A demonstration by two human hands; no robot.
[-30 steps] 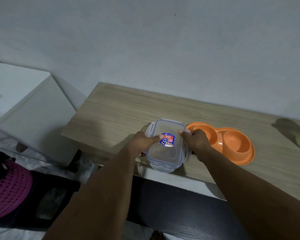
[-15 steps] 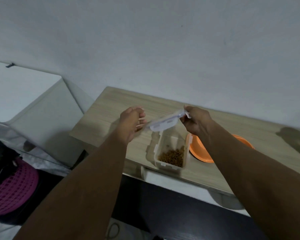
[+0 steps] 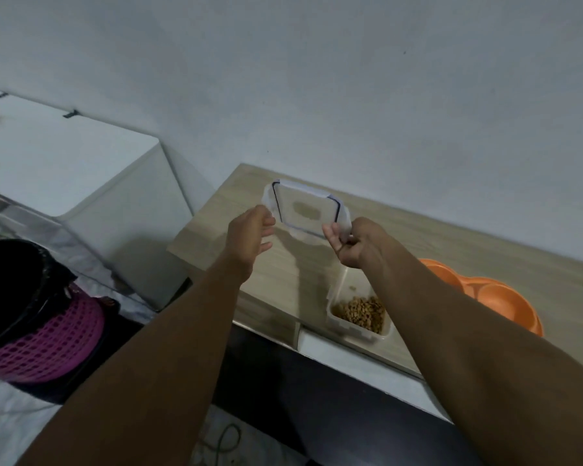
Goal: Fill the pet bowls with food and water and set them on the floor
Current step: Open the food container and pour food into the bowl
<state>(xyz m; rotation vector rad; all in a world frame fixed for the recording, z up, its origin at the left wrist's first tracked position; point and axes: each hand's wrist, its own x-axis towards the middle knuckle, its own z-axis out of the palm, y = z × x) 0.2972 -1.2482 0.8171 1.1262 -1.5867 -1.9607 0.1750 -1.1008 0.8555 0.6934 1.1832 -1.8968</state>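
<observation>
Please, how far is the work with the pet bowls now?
Done: the lid is off the food box, which sits open on the table with kibble inside. In hand: the right hand pinches the lid in the air; the left hand is beside it, fingers relaxed. Left: the orange double bowl looks empty and is on the table, so food, water and the move to the floor remain.
</observation>
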